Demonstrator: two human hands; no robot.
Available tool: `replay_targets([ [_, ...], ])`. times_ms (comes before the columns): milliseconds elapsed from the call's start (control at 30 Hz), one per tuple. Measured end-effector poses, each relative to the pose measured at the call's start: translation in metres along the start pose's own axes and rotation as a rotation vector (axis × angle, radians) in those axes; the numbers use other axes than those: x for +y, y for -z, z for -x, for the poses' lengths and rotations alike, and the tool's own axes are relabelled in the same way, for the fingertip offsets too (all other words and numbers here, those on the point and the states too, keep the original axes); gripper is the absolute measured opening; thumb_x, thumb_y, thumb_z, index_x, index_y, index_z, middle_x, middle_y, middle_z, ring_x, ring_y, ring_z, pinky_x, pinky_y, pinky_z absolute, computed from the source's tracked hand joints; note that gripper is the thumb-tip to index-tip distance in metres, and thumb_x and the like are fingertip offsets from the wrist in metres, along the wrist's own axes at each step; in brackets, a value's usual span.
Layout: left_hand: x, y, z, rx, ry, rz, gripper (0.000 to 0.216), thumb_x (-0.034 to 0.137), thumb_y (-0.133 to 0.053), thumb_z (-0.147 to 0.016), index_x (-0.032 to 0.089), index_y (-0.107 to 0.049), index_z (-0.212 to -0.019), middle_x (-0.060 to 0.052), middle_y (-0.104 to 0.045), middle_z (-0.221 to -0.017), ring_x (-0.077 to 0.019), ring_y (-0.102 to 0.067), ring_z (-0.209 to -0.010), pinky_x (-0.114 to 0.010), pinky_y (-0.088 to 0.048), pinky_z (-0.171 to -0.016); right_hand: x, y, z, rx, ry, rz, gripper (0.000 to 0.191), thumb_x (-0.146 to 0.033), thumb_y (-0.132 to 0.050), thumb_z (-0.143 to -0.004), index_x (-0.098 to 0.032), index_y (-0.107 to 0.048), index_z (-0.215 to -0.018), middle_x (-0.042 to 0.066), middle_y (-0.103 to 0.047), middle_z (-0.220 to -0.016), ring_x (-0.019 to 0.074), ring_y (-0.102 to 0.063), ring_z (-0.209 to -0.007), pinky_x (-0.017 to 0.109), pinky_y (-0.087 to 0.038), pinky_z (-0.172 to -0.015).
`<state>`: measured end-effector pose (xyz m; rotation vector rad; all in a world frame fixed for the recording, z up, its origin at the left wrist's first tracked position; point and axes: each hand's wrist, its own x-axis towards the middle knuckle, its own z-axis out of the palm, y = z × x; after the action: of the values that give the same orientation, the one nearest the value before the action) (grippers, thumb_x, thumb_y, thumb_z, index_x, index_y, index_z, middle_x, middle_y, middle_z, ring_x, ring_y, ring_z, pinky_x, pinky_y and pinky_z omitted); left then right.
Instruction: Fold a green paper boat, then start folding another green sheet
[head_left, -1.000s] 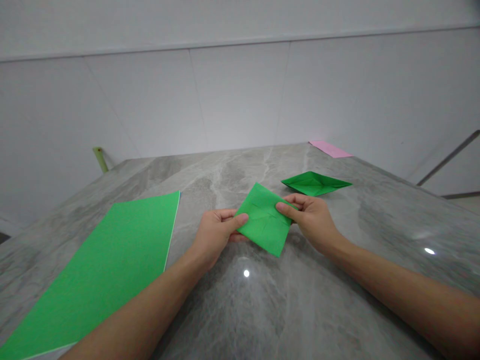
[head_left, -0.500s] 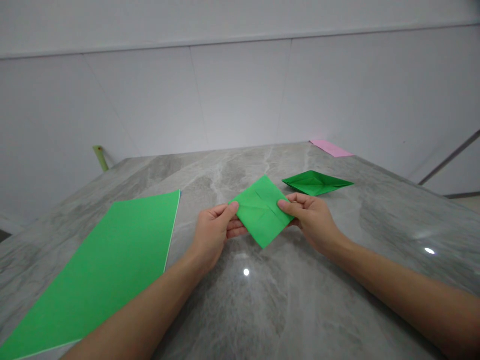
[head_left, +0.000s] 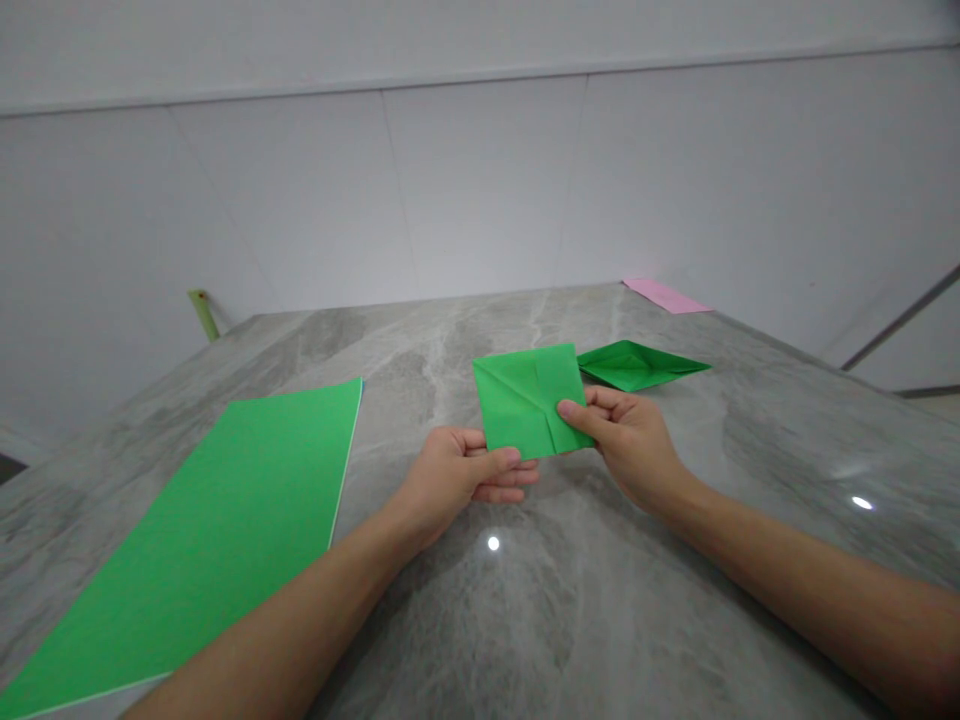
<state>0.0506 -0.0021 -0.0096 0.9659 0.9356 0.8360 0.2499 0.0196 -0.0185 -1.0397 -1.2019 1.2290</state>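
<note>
A square of folded green paper (head_left: 525, 400), marked by creases, is held above the table between both hands. My left hand (head_left: 457, 480) pinches its lower left corner, thumb on the front and fingers behind. On the right edge, near the lower corner, my right hand (head_left: 630, 435) grips it with the thumb in front; its other fingers are partly hidden. Just behind the right hand lies a green folded paper boat shape (head_left: 637, 365) with pointed ends, its left tip covered by the held square.
A large stack of green paper sheets (head_left: 225, 520) lies on the left of the grey marbled table (head_left: 615, 600). Pink paper (head_left: 666, 295) rests at the far right edge, by the white wall (head_left: 480, 190). A light green strip (head_left: 202, 314) stands beyond the far left edge.
The folded green square has turned from a diamond position to nearly level edges. My left hand has moved down and right along it, while my right hand keeps its hold.
</note>
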Motion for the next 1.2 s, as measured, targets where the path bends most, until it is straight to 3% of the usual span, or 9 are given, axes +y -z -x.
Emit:
replay_targets([
  [367, 0.004, -0.0016, 0.0002, 0.064, 0.025, -0.066, 0.009, 0.017, -0.068, -0.083, 0.012, -0.071, -0.076, -0.011, -0.077, -0.082, -0.0198, -0.074, -0.074, -0.025, -0.058, -0.061, 0.0024, 0.0009, 0.0016, 0.024, 0.048, 0.059, 0.029, -0.046, -0.077, -0.071, -0.02, -0.065, -0.069, 0.0, -0.061, -0.059, 0.0148, -0.056, -0.055, 0.029, -0.047, -0.056],
  [667, 0.0058, 0.0039, -0.0001, 0.06, -0.01, -0.045, 0.012, 0.019, -0.074, -0.073, 0.011, -0.066, -0.068, -0.015, -0.077, -0.085, -0.0239, -0.075, -0.079, -0.028, -0.059, -0.062, -0.002, -0.0013, 0.0009, 0.062, 0.041, 0.011, 0.034, -0.047, -0.082, -0.064, -0.017, -0.067, -0.069, 0.0, -0.064, -0.055, 0.0128, -0.057, -0.048, 0.026, -0.05, -0.049],
  [833, 0.007, 0.0066, 0.0014, 0.026, -0.074, 0.066, 0.021, 0.03, -0.076, -0.069, 0.011, -0.07, -0.074, -0.014, -0.077, -0.083, -0.0265, -0.075, -0.079, -0.031, -0.06, -0.064, -0.0021, 0.0001, -0.0016, 0.085, 0.035, -0.045, 0.033, -0.045, -0.084, -0.062, -0.016, -0.068, -0.069, -0.001, -0.064, -0.055, 0.0113, -0.057, -0.048, 0.024, -0.052, -0.047],
  [1000, 0.0044, 0.0049, -0.0014, 0.042, -0.143, -0.003, 0.028, 0.039, -0.078, -0.072, 0.014, -0.075, -0.084, -0.01, -0.077, -0.092, -0.0243, -0.074, -0.083, -0.031, -0.06, -0.069, 0.0018, 0.0004, -0.0008, -0.023, 0.001, -0.035, 0.031, -0.044, -0.082, -0.066, -0.017, -0.068, -0.072, 0.0, -0.066, -0.059, 0.0136, -0.06, -0.052, 0.026, -0.053, -0.051],
  [1200, 0.0014, 0.0047, -0.004, 0.09, -0.193, 0.079, 0.03, 0.036, -0.083, -0.067, 0.013, -0.076, -0.084, -0.01, -0.076, -0.084, -0.0209, -0.072, -0.071, -0.032, -0.059, -0.068, 0.0014, -0.003, 0.0046, -0.186, -0.111, 0.027, 0.032, -0.046, -0.081, -0.067, -0.017, -0.069, -0.075, 0.002, -0.071, -0.067, 0.014, -0.063, -0.057, 0.025, -0.05, -0.055],
])
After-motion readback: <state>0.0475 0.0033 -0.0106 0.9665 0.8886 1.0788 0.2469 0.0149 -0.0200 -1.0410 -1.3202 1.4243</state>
